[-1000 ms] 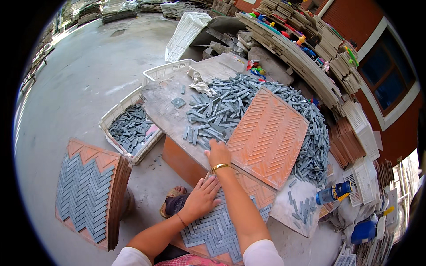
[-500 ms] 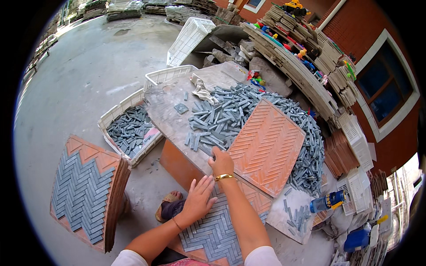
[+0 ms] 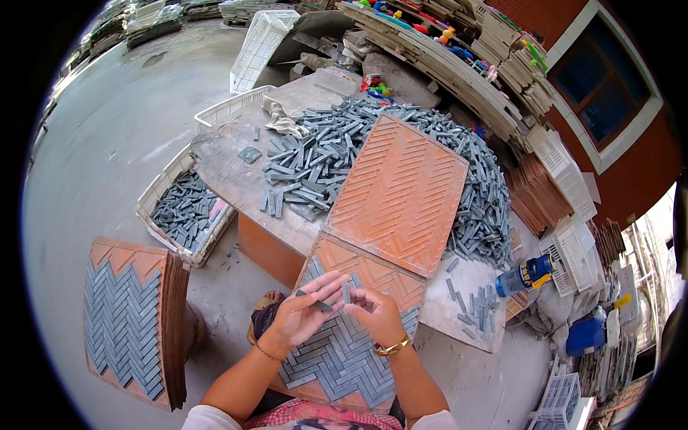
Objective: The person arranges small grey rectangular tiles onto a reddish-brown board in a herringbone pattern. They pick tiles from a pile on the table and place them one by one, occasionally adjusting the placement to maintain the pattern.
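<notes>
In my right hand (image 3: 378,315) a small grey stone strip (image 3: 346,292) stands pinched between thumb and fingers. My left hand (image 3: 295,322) is turned palm up, with another grey strip (image 3: 321,306) lying held under its thumb. Both hands hover close together over an orange grooved mould board (image 3: 408,287). Grey strips (image 3: 344,365) fill its nearer part in a herringbone pattern, while bare orange grooves show at its far end. A second orange board (image 3: 401,190), its grooves unfilled, lies just beyond, overlapping a large heap of loose strips (image 3: 315,154).
To the left stands a stack of filled boards (image 3: 125,322). Behind it sits a white crate of strips (image 3: 183,215). The worktable (image 3: 229,161) also bears a pale glove (image 3: 283,120). A blue bottle (image 3: 527,276) and several loose strips (image 3: 476,308) are at the right.
My right hand has come back from the heap's near edge with a strip. My left hand has turned from palm down to palm up and now shows a strip. The whole view has shifted.
</notes>
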Demonstrator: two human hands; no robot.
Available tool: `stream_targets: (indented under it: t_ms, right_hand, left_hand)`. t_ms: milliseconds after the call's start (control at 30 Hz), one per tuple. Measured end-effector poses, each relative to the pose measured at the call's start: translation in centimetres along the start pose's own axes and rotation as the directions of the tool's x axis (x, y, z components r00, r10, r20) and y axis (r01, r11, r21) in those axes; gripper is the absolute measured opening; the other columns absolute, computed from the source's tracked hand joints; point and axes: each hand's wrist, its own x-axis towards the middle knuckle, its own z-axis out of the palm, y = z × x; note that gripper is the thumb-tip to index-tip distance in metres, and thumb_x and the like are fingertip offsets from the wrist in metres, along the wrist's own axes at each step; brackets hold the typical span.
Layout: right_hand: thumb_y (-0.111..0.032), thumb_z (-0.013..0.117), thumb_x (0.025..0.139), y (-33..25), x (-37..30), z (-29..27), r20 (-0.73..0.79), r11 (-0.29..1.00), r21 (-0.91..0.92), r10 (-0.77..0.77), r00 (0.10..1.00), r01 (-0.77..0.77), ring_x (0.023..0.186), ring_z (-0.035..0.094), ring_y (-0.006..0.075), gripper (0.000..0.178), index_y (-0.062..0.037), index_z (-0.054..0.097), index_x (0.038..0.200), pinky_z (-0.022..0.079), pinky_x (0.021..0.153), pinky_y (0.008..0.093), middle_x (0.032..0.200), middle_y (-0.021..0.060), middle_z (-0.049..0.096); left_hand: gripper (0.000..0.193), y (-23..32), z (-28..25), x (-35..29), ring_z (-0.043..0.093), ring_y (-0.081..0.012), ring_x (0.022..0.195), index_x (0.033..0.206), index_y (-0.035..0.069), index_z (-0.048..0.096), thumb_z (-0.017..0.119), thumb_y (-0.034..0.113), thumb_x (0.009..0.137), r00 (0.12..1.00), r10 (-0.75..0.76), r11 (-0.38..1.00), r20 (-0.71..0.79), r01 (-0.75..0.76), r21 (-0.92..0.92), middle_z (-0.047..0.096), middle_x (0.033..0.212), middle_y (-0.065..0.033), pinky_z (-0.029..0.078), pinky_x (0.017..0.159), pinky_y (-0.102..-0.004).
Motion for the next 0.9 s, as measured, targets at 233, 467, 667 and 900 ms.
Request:
stream_targets:
  t_ms: [233, 467, 667, 900]
  right_hand:
    - [-0.012, 0.058, 0.089, 2.5, -2.4, -4.7, 0.260, 0.741, 0.599, 0.178, 0.949, -0.303, 0.085, 0.058, 0.0112, 0.028, 0.0027, 0.056, 0.113, 0.048, 0.075, 0.0239, 0.099, 0.0051, 0.062]
    - [-0.013, 0.052, 0.092, 5.0, -2.8, -8.2, 0.298, 0.474, 0.836, 0.035, 0.954, -0.279, 0.086, 0.053, 0.0114, 0.036, 0.0023, 0.047, 0.124, 0.045, 0.075, 0.0240, 0.097, 0.0040, 0.057]
    - [-0.012, 0.052, 0.092, 6.6, -3.5, -10.0, 0.353, 0.202, 0.914, 0.031, 0.935, -0.351, 0.083, 0.048, 0.0119, 0.043, 0.0026, 0.038, 0.130, 0.042, 0.072, 0.0242, 0.095, 0.0049, 0.055]
    - [-0.015, 0.052, 0.092, 6.9, -4.2, -10.3, 0.310, 0.347, 0.898, -0.067, 0.948, -0.269, 0.085, 0.051, 0.0112, 0.046, 0.0018, 0.037, 0.133, 0.044, 0.074, 0.0237, 0.112, 0.0101, 0.056]
  left_hand:
    - [0.062, -1.6, 1.1, -1.4, 0.026, -0.0377, 0.135, 0.136, -0.010, 0.027, 0.050, -0.003, 0.078, 0.995, -0.038, 0.997, -0.090, 0.032, -0.070, 0.026, 0.143, -0.0286, 0.026, 0.111, -0.0473]
    - [0.060, -1.7, 0.6, -5.0, 0.032, -0.0379, 0.132, 0.135, -0.008, 0.029, 0.050, -0.002, 0.079, 0.976, -0.028, 0.999, -0.215, 0.034, 0.027, 0.031, 0.141, -0.0283, 0.029, 0.109, -0.0469]
    - [0.061, -1.6, 0.2, -7.3, 0.035, -0.0371, 0.130, 0.136, -0.007, 0.029, 0.050, -0.001, 0.079, 0.947, -0.010, 0.997, -0.321, 0.035, 0.072, 0.032, 0.140, -0.0281, 0.031, 0.108, -0.0470]
    - [0.062, -1.3, 0.5, -7.6, 0.042, -0.0345, 0.125, 0.135, -0.005, 0.033, 0.055, 0.002, 0.077, 0.936, -0.013, 0.992, -0.352, 0.055, 0.111, 0.038, 0.137, -0.0250, 0.034, 0.106, -0.0470]
